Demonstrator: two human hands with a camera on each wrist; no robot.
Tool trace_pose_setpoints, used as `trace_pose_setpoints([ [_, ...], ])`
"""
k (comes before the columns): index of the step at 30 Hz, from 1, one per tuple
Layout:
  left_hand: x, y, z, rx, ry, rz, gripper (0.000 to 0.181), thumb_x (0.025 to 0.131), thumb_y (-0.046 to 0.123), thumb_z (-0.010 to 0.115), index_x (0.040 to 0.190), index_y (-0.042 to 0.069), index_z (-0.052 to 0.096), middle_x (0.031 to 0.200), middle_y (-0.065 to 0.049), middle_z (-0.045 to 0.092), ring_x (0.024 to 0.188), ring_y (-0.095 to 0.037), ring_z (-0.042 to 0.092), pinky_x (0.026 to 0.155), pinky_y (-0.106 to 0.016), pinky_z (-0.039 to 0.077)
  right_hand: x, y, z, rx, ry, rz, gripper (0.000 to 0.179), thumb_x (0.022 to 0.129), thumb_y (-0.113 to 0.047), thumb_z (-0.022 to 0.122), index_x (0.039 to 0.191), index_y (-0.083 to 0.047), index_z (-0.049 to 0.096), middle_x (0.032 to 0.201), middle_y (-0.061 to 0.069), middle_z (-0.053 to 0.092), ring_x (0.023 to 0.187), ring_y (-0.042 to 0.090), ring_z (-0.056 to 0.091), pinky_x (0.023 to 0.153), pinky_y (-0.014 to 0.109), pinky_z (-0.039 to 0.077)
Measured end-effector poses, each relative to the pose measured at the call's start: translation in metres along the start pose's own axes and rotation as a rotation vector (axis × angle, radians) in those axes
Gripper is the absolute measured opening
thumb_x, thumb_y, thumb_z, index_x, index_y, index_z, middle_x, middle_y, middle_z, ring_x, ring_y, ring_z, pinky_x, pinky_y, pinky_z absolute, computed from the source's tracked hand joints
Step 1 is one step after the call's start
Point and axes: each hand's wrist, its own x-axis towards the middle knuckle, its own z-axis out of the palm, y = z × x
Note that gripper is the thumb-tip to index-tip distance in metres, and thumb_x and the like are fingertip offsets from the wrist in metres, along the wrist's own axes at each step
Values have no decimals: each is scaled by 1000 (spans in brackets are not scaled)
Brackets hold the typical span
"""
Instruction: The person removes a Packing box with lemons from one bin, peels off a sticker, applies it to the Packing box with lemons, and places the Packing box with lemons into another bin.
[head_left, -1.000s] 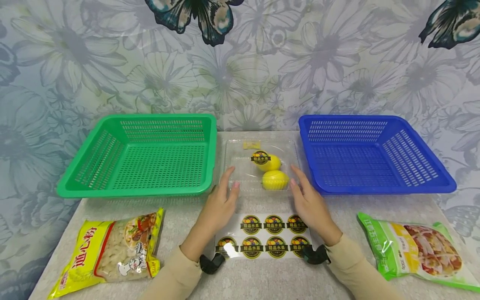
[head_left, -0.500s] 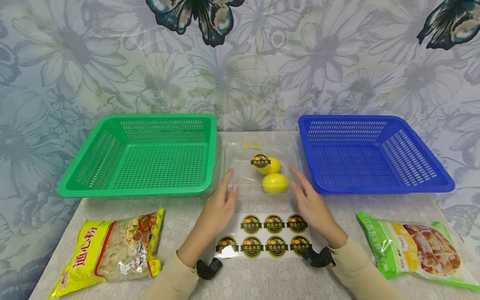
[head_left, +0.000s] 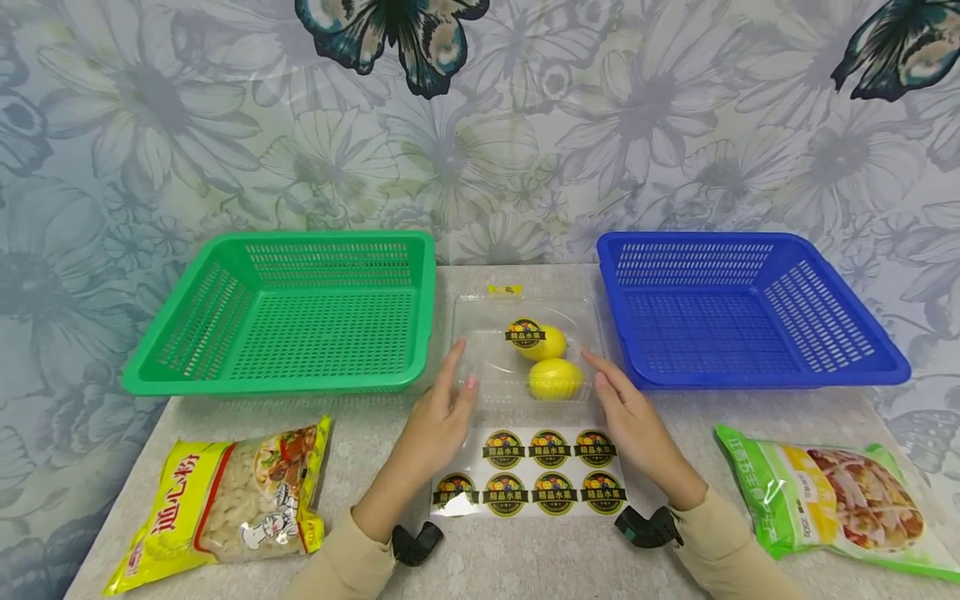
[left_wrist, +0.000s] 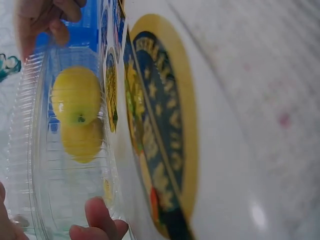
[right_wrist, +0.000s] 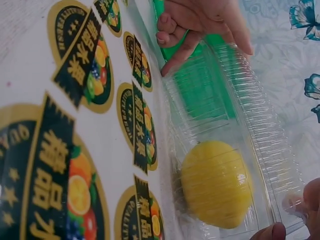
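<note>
A clear plastic clamshell box (head_left: pixel 487 358) stands in the middle of the table. Two yellow lemons (head_left: pixel 555 379) lie inside, and a round black-and-gold fruit sticker (head_left: pixel 525 334) is on its lid. My left hand (head_left: pixel 438 417) holds the box's left front corner, thumb at the front and index finger along the side. At the right front corner, my right hand (head_left: pixel 630 417) holds it likewise. Fingertips (left_wrist: pixel 95 215) show against the box's lower side in the left wrist view. In the right wrist view a lemon (right_wrist: pixel 216 184) shows through the clear wall.
A sheet of round stickers (head_left: pixel 528 472) lies in front of the box. The green basket (head_left: pixel 277 387) is left, the blue basket (head_left: pixel 772 379) right. A yellow pasta bag (head_left: pixel 232 500), a green food bag (head_left: pixel 832 504) and a small yellow packet (head_left: pixel 505 289) also lie around.
The box has come toward me with its lemons, and the small yellow packet now shows just behind its back edge. Both hands have shifted slightly nearer with it.
</note>
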Motion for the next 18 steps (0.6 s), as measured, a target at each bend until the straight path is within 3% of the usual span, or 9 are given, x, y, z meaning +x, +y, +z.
trace_pose_setpoints([
  [4,4,2,-1,-14,-6,-19,52,104,57,29,148,62,1,149,-15,49,135,-40,50,106,-67,38,0,0,-1,11,-3,23,46,108,-44,31,152,-33,39,161,4,34,147,27,33,116,56,30],
  [7,6,3,-3,-5,-10,-15,53,105,55,29,150,59,1,144,-16,55,130,-40,54,102,-66,42,-1,-1,-2,-2,-1,56,43,108,-43,32,150,-36,40,153,3,43,114,25,57,98,48,44],
  [9,7,4,-3,6,-16,-22,52,105,55,28,149,60,1,141,-16,57,129,-39,56,101,-66,43,-2,-2,-2,-18,2,69,42,108,-41,32,150,-37,41,145,3,47,90,21,55,85,40,44],
  [11,8,5,-3,4,-25,-32,51,105,54,28,148,62,1,142,-15,56,131,-38,54,103,-65,42,-3,-3,-3,-36,7,92,41,108,-39,33,148,-40,41,124,7,56,72,19,47,72,34,41],
  [16,9,7,-2,-35,-39,-72,52,106,51,30,146,65,1,155,-14,43,140,-40,43,109,-68,34,-5,-3,-3,-59,10,126,39,108,-40,33,146,-45,41,82,12,53,63,17,45,58,31,40],
  [18,9,8,-1,-43,-37,-76,52,106,49,30,147,64,1,157,-13,39,140,-41,42,109,-69,32,-5,-4,-3,-56,7,129,40,108,-41,32,147,-45,41,82,12,53,62,17,44,57,31,40],
])
